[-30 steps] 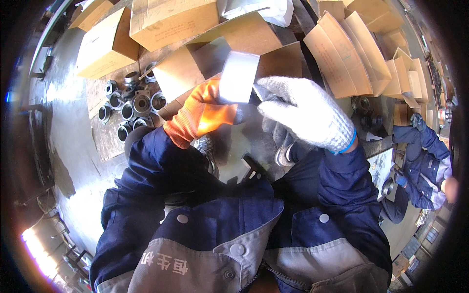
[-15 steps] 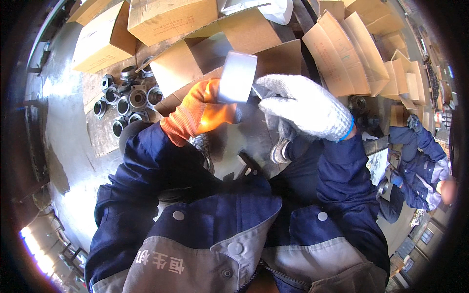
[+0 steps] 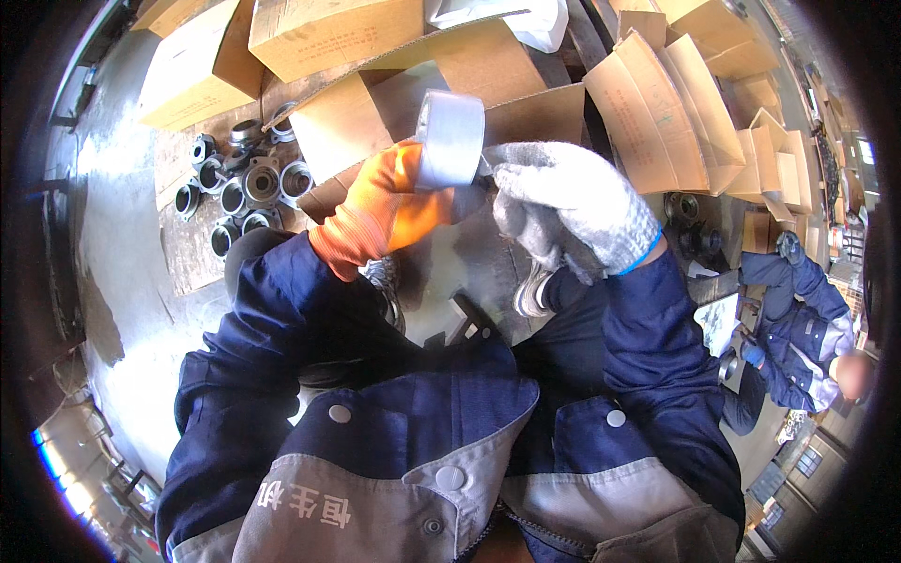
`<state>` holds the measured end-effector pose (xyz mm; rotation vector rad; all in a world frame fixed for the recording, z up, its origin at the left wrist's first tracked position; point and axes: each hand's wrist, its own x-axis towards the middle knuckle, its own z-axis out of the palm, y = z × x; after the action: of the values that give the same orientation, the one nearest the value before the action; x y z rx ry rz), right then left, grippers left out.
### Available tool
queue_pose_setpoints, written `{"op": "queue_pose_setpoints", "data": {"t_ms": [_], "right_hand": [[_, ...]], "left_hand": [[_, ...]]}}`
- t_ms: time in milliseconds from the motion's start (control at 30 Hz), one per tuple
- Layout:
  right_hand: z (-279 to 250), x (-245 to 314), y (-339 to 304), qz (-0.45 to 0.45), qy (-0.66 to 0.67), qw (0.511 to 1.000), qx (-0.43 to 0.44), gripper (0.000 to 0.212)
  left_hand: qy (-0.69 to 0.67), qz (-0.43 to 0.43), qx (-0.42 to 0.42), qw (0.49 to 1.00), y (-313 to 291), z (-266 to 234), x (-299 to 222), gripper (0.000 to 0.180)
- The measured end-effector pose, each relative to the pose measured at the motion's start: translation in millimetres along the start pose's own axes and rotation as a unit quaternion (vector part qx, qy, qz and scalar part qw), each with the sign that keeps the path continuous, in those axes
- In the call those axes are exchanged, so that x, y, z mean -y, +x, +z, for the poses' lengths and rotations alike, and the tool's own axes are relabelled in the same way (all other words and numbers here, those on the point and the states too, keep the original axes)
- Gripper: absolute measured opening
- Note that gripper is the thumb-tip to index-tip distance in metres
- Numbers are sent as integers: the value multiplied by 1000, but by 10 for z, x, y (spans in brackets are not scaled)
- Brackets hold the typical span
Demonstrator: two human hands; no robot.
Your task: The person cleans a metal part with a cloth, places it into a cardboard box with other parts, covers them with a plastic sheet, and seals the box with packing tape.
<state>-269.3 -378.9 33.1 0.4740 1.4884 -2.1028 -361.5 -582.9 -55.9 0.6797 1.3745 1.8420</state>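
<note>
A wide, silvery-white roll of tape (image 3: pixel 451 139) is held up in front of me, over the near side of an open cardboard box (image 3: pixel 338 120). My left hand (image 3: pixel 383 208), in an orange glove with dark fingertips, is closed around the roll's left and lower side. At the roll's right edge, my right hand (image 3: pixel 574 202), in a white and grey glove, has its thumb and fingers pinched together. Whatever sits between those fingertips is too small to make out.
Several dark metal flanged castings (image 3: pixel 260 180) lie on a board at the left. Closed cartons (image 3: pixel 333 33) stand behind them, and folded cardboard boxes (image 3: pixel 648 113) lean at the right. Another person (image 3: pixel 798 328) sits at the far right. My shoes (image 3: pixel 533 289) show below my hands.
The roll has tipped slightly and shows more of its left rim. My right hand has turned, its fingers curling lower beside the roll. The left hand keeps its grip.
</note>
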Motion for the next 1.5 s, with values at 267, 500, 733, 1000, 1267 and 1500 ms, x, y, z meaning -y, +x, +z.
{"op": "queue_pose_setpoints", "data": {"t_ms": [267,500,733,1000,1267,1500], "right_hand": [[-2,38,-27,-16,-82,996,6,31],[10,31,-32,-16,-90,996,-10,25],[13,21,-28,-33,-103,994,-8,24],[19,19,-30,-39,-114,993,-17,27],[8,-21,-10,-44,-112,993,-16,31],[-7,25,-49,-19,-127,992,-18,34]], "left_hand": [[36,-37,52,997,47,-125,-7,29],[-59,-67,29,996,17,-123,10,28],[-72,-69,32,995,7,-119,-16,33],[133,9,71,988,3,-170,-68,33],[178,27,76,981,-26,-157,-27,41],[121,0,54,991,-3,-94,-17,37]]}}
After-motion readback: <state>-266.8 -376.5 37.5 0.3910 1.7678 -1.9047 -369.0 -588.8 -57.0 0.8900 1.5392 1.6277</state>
